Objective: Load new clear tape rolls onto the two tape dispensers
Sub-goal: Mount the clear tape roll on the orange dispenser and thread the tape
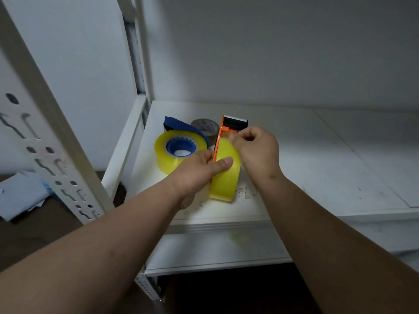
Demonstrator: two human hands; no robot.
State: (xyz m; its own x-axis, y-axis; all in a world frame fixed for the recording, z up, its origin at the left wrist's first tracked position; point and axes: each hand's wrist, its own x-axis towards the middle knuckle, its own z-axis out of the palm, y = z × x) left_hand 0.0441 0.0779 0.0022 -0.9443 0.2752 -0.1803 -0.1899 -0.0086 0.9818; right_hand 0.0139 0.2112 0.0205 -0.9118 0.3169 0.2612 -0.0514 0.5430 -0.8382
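An orange tape dispenser (229,125) stands on edge on the white shelf (317,159), with a yellowish clear tape roll (224,177) mounted in it. My left hand (199,171) grips that roll, thumb laid across its face. My right hand (256,148) pinches the tape's loose end near the top of the roll, just below the dispenser's black cutter head. To the left lies a blue tape dispenser (181,126) flat on the shelf, carrying a second clear roll (176,152) on its blue hub.
A grey-brown tape roll (207,128) stands behind the blue dispenser. A slotted white upright (52,143) of the rack rises at the left. Pale blue paper (20,196) lies on the dark floor at lower left. A lower shelf board (215,252) sits beneath.
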